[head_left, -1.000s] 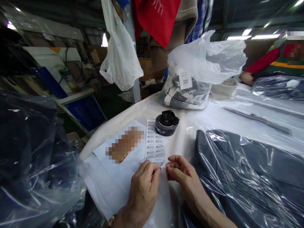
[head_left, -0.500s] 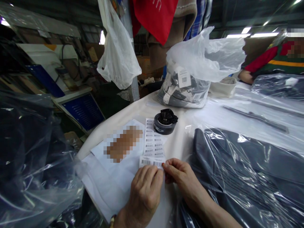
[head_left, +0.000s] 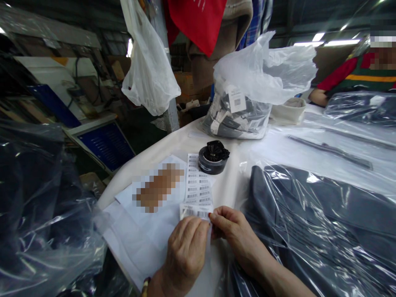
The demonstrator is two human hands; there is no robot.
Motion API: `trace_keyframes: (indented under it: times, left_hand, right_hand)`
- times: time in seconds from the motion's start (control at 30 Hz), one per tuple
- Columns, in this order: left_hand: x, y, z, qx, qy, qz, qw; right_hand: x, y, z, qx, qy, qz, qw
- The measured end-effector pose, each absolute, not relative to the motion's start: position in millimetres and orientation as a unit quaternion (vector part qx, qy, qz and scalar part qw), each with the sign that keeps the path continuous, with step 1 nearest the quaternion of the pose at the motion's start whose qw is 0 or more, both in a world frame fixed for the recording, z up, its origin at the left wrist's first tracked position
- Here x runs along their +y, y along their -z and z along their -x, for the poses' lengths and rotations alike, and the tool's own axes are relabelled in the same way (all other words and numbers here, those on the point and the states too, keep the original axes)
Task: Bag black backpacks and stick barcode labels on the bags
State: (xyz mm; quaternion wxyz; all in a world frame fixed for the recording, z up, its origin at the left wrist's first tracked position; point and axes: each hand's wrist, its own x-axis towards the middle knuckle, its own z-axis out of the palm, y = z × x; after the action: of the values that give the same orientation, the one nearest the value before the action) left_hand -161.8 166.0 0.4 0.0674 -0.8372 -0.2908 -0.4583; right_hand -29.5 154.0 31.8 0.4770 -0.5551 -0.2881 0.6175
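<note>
A white sheet of barcode labels [head_left: 198, 185] lies on the table, its near end bent up toward me. My right hand [head_left: 227, 222] pinches the right edge of that near end between thumb and forefinger. At its lower edge, the curled fingers of my left hand [head_left: 187, 247] are closed on the sheet; their tips are partly hidden. A roll of black tape [head_left: 213, 163] with a bunched black item on it stands by the sheet's far end. To the left are white papers [head_left: 145, 229] with a blurred brown patch.
Dark goods in clear plastic [head_left: 321, 214] cover the right side; more plastic-wrapped goods [head_left: 40, 206] bulge at left. A clear bag of tags [head_left: 238, 111] stands at the back beside a cream fabric container [head_left: 289, 110]. A white bag [head_left: 151, 78] hangs from a post. Another person [head_left: 349, 78] is at far right.
The view has shifted slightly. My left fingertips have drawn a little lower along the label sheet's near edge, while my right hand keeps its pinch at the corner.
</note>
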Motion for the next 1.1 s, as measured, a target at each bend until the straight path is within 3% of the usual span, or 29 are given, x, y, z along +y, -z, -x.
trace_keyframes:
  times: [0.8, 1.1]
  left_hand:
    - [164.4, -7.9, 166.2, -0.283, 0.436, 0.848, 0.103]
    - [165.4, -2.2, 168.2, -0.28, 0.447, 0.847, 0.064]
  right_hand:
    - [153.8, -36.0, 28.7, -0.297, -0.635, 0.546, 0.46]
    - [155.2, -34.8, 28.6, -0.286, -0.646, 0.541, 0.457]
